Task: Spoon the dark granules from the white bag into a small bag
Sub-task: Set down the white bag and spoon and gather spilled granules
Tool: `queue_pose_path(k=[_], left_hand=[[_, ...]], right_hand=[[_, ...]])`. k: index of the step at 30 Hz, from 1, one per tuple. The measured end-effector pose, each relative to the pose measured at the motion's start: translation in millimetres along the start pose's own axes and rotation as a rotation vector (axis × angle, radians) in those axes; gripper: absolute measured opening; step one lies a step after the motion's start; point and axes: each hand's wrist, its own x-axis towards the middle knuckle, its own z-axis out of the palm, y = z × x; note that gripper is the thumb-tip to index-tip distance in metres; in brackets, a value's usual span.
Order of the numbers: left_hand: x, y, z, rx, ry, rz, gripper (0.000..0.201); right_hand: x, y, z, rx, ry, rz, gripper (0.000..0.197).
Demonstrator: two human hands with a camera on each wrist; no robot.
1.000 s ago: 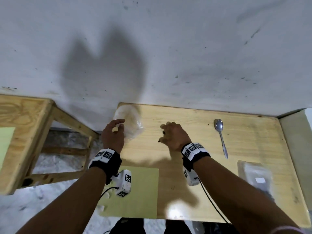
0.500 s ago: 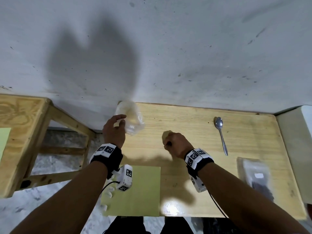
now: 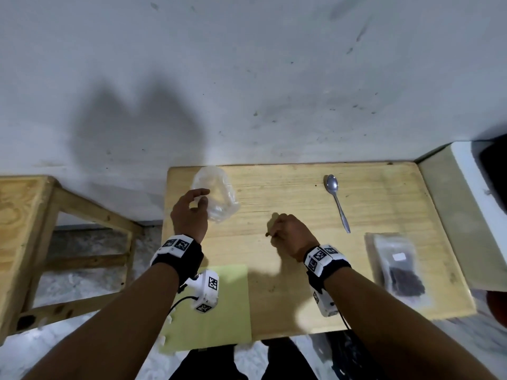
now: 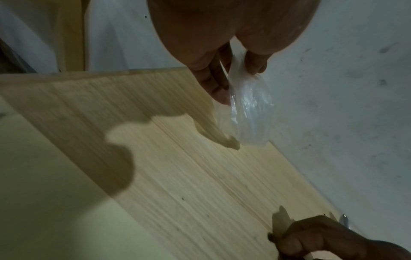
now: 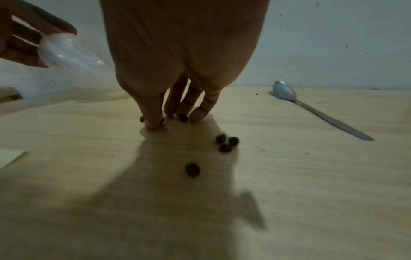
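Note:
My left hand (image 3: 201,200) pinches the rim of a small clear plastic bag (image 3: 219,196) and holds it up over the table's far left corner; in the left wrist view the small bag (image 4: 251,112) hangs between thumb and fingers. My right hand (image 3: 271,229) is curled at the table's middle. In the right wrist view its fingertips (image 5: 153,123) press on the wood and pinch loose dark granules (image 5: 183,117). Three more granules (image 5: 227,143) lie just behind them. The white bag (image 3: 396,266), dark granules inside, lies flat at the right front. A metal spoon (image 3: 338,205) lies at the back right.
The wooden table (image 3: 288,297) stands against a grey wall. A pale green sheet (image 3: 227,305) lies at its near left corner. A wooden frame (image 3: 24,215) stands to the left, and a pale block (image 3: 452,215) borders the right edge.
My right hand has drawn a little toward me and lowered its fingertips onto the table. The left hand still holds the small bag in about the same place.

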Motion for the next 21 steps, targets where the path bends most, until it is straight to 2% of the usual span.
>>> queue_pose_path(k=[6, 11, 16, 21], left_hand=[[-23, 9, 26, 0.010, -0.038, 0.021, 0.026], [-46, 12, 41, 0.000, -0.029, 0.026, 0.034], [-65, 8, 40, -0.020, 0.030, -0.018, 0.037], [-78, 2, 34, -0.022, 0.093, -0.038, 0.033]], right_hand=[[-34, 37, 14, 0.173, -0.039, 0.046, 0.014], [-53, 49, 3, 0.139, 0.079, -0.033, 0.019], [-29, 40, 3, 0.082, 0.046, -0.117, 0.044], [5, 10, 25, -0.023, -0.018, -0.157, 0.041]])
